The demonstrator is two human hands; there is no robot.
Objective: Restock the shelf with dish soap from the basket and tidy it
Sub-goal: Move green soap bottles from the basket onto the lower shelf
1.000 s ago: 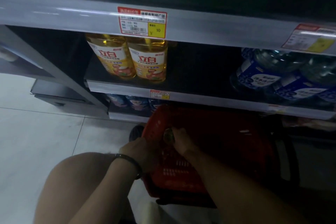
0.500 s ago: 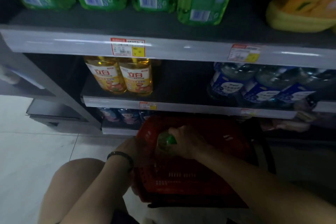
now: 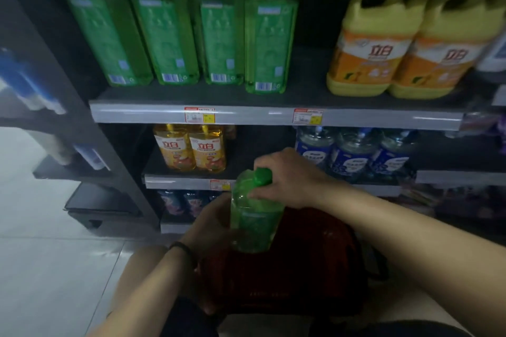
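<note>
Red plastic mesh is showing nearest of all: the basket is sitting low in front of the person, against the knee, its rim dark and its inside hard to read. Above it a green dish soap bottle is hanging upright, its base just over the basket's near-left corner. The right hand is closing round the neck, just under the green cap, fingers wrapped and gripping. The left hand is cupping the bottle's lower side from the left, palm against the body; how tightly it is curling I cannot tell, since the bottle is hiding the fingers.

Judging by its size and full look, the bottle is probably weighing a fair bit. Its clear plastic wall is looking smooth and likely slippery, and may be giving a little under a squeeze, so the stiff neck is the surer place to hold, with a second hand under or beside the base taking the load.

Farther off, the upper shelf is carrying four matching green bottles in a row, with a bare gap to their right before the yellow jugs. That gap seems the likely spot.
</note>
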